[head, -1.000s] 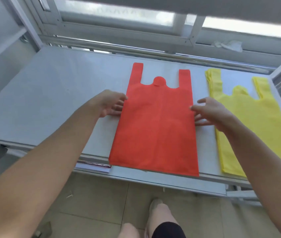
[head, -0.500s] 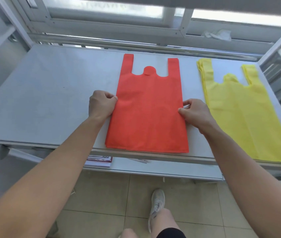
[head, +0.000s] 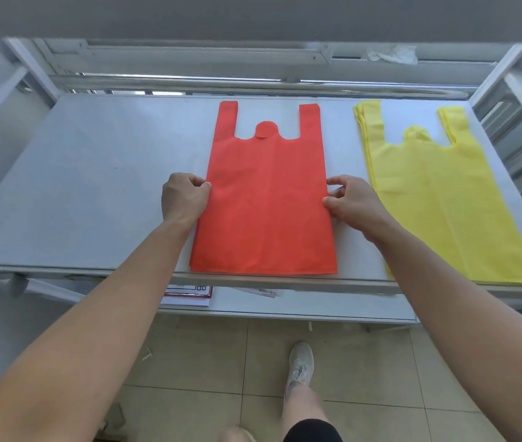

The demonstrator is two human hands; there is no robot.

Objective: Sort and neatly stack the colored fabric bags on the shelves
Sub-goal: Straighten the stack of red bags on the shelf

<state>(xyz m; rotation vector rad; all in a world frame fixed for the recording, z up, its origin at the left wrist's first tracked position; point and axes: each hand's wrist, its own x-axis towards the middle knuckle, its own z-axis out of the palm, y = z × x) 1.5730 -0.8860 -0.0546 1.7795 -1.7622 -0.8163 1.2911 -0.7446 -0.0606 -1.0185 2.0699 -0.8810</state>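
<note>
A stack of red fabric bags (head: 266,202) lies flat on the grey shelf (head: 87,193), handles pointing away from me, its bottom edge at the shelf's front edge. My left hand (head: 183,199) pinches the stack's left edge with curled fingers. On the opposite edge, my right hand (head: 352,202) pinches the stack at the same height. A stack of yellow fabric bags (head: 438,199) lies flat to the right, apart from the red one, partly covered by my right forearm.
A lower shelf (head: 285,307) holds a booklet (head: 189,293) and papers. Metal shelf posts (head: 492,74) stand at both back corners, with a rail along the back. A crumpled white cloth (head: 393,54) lies behind. My leg and shoe (head: 299,365) stand on the tiled floor.
Both hands went from open beside the red stack to pinching its side edges. The stack slid back from overhanging the front edge; its bottom now lines up with the shelf's edge.
</note>
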